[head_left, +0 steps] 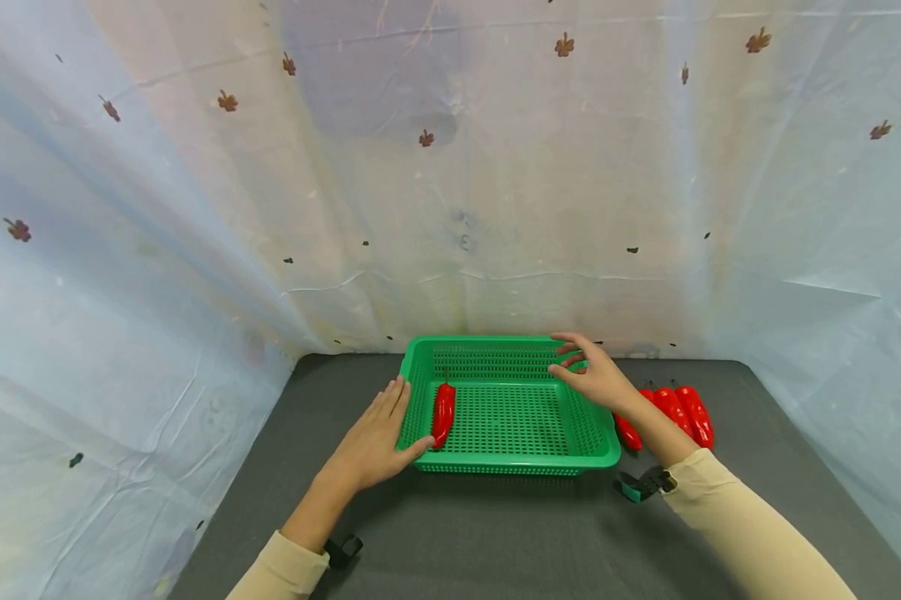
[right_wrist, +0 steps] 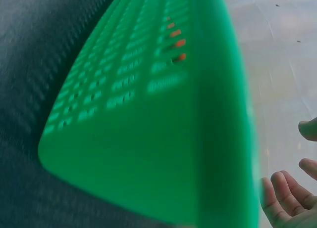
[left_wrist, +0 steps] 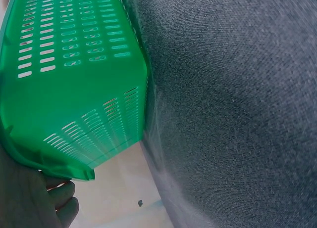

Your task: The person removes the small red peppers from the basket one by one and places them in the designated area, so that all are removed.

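A green plastic basket (head_left: 510,460) with slotted walls sits on the dark table. Inside it, near its left wall, lies one red chili pepper (head_left: 443,414). My left hand (head_left: 371,442) rests against the basket's left rim, its fingers straight and its thumb at the front left corner. The left wrist view shows its fingertips (left_wrist: 63,201) beside the rim. Over the right side of the basket hovers my right hand (head_left: 593,377), empty, thumb and fingers apart. Several more red chili peppers (head_left: 693,417) lie on the table right of the basket, partly hidden by my right forearm.
The dark grey tabletop (head_left: 488,533) extends in front of the basket and to both sides. A pale plastic sheet (head_left: 495,208) with brown leaf marks hangs behind the table and along its sides. Dark straps (head_left: 645,483) circle both wrists.
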Demonstrator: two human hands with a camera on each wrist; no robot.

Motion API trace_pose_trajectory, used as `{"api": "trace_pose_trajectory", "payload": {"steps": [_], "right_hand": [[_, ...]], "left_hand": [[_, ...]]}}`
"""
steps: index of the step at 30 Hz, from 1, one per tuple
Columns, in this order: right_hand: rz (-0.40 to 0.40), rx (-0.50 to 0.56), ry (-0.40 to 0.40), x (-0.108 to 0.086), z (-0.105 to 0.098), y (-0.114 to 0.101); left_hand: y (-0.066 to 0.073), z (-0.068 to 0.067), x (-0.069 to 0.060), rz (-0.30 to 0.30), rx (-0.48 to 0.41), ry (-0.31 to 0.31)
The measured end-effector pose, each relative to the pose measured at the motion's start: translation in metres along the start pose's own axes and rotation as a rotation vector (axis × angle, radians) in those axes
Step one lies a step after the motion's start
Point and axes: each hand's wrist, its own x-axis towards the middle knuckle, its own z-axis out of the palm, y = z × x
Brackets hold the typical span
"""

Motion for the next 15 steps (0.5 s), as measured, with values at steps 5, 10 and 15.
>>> {"api": "trace_pose_trajectory", "payload": {"steps": [5, 10, 15], "right_hand": [[0.013, 0.026, -0.014, 0.005, 0.012, -0.005], [-0.009, 0.042, -0.022, 0.012, 0.026, -0.008], [-0.011, 0.043, -0.029, 0.018, 0.040, -0.011]], "left_hand": [[0.000, 0.001, 0.000, 0.001, -0.006, 0.007], [0.000, 0.001, 0.000, 0.003, -0.013, 0.012], [0.000, 0.001, 0.000, 0.002, -0.014, 0.008]]}}
